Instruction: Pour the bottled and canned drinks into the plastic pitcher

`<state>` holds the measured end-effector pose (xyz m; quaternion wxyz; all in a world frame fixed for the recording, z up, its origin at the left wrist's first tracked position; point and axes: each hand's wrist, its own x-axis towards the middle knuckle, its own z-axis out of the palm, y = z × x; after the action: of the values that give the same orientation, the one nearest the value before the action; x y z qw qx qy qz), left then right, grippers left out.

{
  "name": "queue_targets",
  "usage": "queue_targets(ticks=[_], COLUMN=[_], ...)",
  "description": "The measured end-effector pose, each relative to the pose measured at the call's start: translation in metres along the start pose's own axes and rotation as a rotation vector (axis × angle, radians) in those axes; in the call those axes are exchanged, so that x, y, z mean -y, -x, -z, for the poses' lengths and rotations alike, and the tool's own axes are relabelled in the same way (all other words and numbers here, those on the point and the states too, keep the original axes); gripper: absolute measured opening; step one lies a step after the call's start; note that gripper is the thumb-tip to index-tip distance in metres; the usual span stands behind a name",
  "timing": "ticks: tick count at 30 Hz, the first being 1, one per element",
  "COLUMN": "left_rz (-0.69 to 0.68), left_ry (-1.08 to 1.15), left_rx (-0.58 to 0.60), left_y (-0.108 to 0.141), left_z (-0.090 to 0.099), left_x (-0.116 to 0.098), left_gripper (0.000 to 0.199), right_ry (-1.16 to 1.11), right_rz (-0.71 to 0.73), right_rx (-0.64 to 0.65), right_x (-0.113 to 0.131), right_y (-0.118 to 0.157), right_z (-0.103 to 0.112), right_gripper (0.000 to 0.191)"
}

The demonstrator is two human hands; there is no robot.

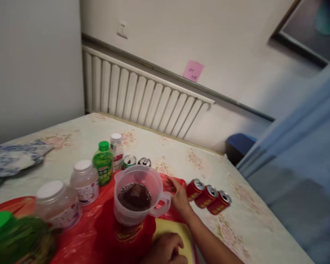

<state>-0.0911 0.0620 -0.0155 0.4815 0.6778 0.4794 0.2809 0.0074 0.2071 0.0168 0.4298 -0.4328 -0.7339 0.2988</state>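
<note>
A clear plastic measuring jug [120,211] with dark brown liquid in it stands on a red plastic sheet [99,216]. My right hand [179,198] is just right of the jug's handle, fingers apart and holding nothing visible. At the bottom edge, my left hand [167,249] is over a yellow board [188,240]. Its fingers are loosely curved, with a gap between finger and thumb and nothing seen in it. Three red cans [209,197] stand in a slanting row right of my right hand. Two more open cans [129,161] are behind the jug, partly hidden.
Along the left stand white-lidded jars [59,209], a green bottle [103,165], a clear bottle [116,150] and a blurred green-lidded container [19,238]. A blue-patterned cloth [16,159] lies far left on the flowered tablecloth [192,157]. Blue fabric [299,146] hangs at the right.
</note>
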Motion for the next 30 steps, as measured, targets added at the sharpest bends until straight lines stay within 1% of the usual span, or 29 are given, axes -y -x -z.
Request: queue_targets(ticks=[2, 3, 5, 6, 7, 8, 9, 10, 12, 14, 17, 19, 22, 25, 27, 30], left_rz=[-0.023, -0.036, -0.052, -0.058, -0.061, -0.063, -0.061, -0.058, -0.055, -0.064, -0.074, -0.068, -0.063, -0.059, -0.064, -0.078], left_ry=[0.013, 0.007, -0.017, -0.03, -0.038, -0.045, -0.051, -0.055, -0.059, -0.048, -0.034, -0.036, -0.037, -0.036, -0.032, -0.028], left_rx=[-0.001, 0.002, 0.012, 0.012, 0.014, 0.016, 0.019, 0.025, 0.027, 0.022, 0.013, 0.018, 0.029, 0.032, 0.035, 0.032], left_y=[0.0, 0.0, 0.0, 0.0, 0.0, 0.0, 0.0, -0.001, -0.002, -0.003, -0.006, -0.007, -0.007, -0.006, -0.005, -0.004], left_z=[0.001, 0.002, 0.003, 0.003, 0.004, 0.004, 0.004, 0.004, 0.003, 0.002, 0.001, 0.001, 0.003, 0.004, 0.004, 0.003], left_x=[-0.004, -0.005, -0.008, -0.01, -0.011, -0.012, -0.012, -0.012, -0.011, -0.008, -0.004, -0.003, -0.004, -0.006, -0.006, -0.005], left_gripper=[0.023, 0.022, 0.019, 0.018, 0.018, 0.017, 0.018, 0.018, 0.017, 0.017, 0.017, 0.017, 0.018, 0.018, 0.018, 0.018], right_ry=[0.004, 0.016, 0.085, 0.134, 0.185, 0.206, 0.207, 0.198, 0.143, 0.059, -0.072, -0.113, -0.087, -0.016, 0.033, 0.093], right_rz=[-0.056, -0.084, -0.163, -0.225, -0.301, -0.377, -0.413, -0.435, -0.445, -0.43, -0.395, -0.395, -0.418, -0.431, -0.436, -0.419], right_rx=[-0.051, -0.109, -0.289, -0.382, -0.525, -0.647, -0.707, -0.742, -0.729, -0.648, -0.5, -0.464, -0.515, -0.579, -0.597, -0.587], right_x=[-0.008, -0.013, -0.026, -0.033, -0.041, -0.049, -0.057, -0.063, -0.073, -0.078, -0.081, -0.085, -0.091, -0.092, -0.085, -0.062], right_y=[0.038, 0.057, 0.091, 0.104, 0.113, 0.118, 0.12, 0.119, 0.109, 0.096, 0.081, 0.077, 0.078, 0.087, 0.095, 0.106], right_z=[0.038, 0.057, 0.093, 0.111, 0.127, 0.141, 0.154, 0.164, 0.178, 0.184, 0.183, 0.18, 0.175, 0.173, 0.173, 0.171], right_gripper=[0.04, 0.036, 0.024, 0.021, 0.022, 0.028, 0.035, 0.042, 0.055, 0.059, 0.056, 0.054, 0.05, 0.046, 0.045, 0.052])
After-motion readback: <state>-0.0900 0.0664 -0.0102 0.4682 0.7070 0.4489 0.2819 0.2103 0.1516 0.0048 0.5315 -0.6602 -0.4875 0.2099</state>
